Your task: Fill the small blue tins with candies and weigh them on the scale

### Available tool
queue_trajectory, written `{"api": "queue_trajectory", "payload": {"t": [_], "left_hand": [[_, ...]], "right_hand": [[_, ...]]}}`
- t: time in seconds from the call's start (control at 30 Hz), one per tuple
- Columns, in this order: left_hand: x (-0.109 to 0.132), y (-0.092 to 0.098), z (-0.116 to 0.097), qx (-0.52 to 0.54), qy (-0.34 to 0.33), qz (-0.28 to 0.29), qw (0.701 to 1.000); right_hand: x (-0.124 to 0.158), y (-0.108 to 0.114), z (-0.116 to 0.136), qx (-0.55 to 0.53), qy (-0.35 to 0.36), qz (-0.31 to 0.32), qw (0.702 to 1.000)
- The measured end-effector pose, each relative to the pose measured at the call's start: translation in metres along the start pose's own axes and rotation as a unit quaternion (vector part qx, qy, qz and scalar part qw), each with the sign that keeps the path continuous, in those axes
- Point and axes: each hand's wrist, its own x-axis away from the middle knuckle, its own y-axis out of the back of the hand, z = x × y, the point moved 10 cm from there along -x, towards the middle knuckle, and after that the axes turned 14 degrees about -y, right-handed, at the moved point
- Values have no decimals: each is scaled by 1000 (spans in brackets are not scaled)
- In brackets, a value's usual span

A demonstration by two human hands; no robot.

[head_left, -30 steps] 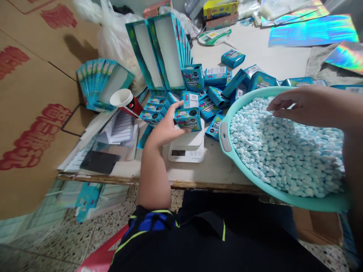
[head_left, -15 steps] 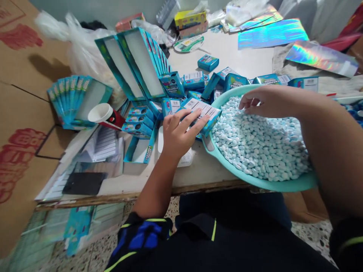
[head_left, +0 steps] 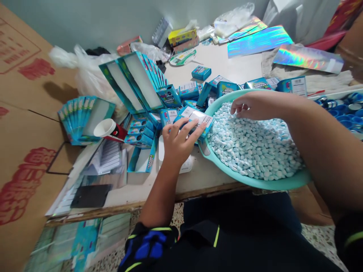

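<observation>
Two hands: apart, with the left hand (head_left: 178,141) working beside the basin's rim and the right hand (head_left: 256,105) reaching out over the basin.

Left hand: is lying spread across a teal box with a white label (head_left: 195,120), which is leaning against the rim; I cannot tell whether it is gripping or only pressing.

Right hand: is hanging open, its fingers (head_left: 236,109) curving down just at the candy surface.

Candies: pale blue oval candies (head_left: 252,147) are heaping a teal plastic basin (head_left: 272,184) at the near right of the worktop (head_left: 224,64), with no bare floor of the basin showing.

Scale: a white scale (head_left: 167,149) is sitting mostly hidden under the left hand.

Boxes: many closed "Caramelo Macizo" boxes (head_left: 168,96) are lying scattered beyond the basin, contents hidden.

Open trays: a teal stack (head_left: 133,79) is standing far left of centre, showing bare white insides, while a fanned row (head_left: 81,121) is lying further left. One open tray (head_left: 141,160) is resting near the left hand.
</observation>
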Motion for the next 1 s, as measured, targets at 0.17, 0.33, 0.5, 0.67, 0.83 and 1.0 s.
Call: {"api": "queue_trajectory", "payload": {"t": [0.17, 0.33, 0.5, 0.67, 0.83, 1.0], "left_hand": [[-3, 4, -1, -40, -14, -10, 999], [1, -3, 9, -13, 42, 24, 999], [2, 3, 10, -21, 39, 5, 999], [11, -3, 26, 33, 90, 41, 995], [31, 4, 55, 192, 191, 22, 962], [75, 1, 92, 356, 353, 40, 865]], "right_hand": [[1, 0, -1, -15, 2, 12, 1000], [3, 1, 3, -15, 5, 14, 1000], [6, 2, 8, -11, 11, 16, 1000], [8, 2, 7, -5, 2, 14, 1000], [10, 2, 7, 1, 1, 15, 1000], [9, -5, 5, 9, -26, 40, 999]]}}
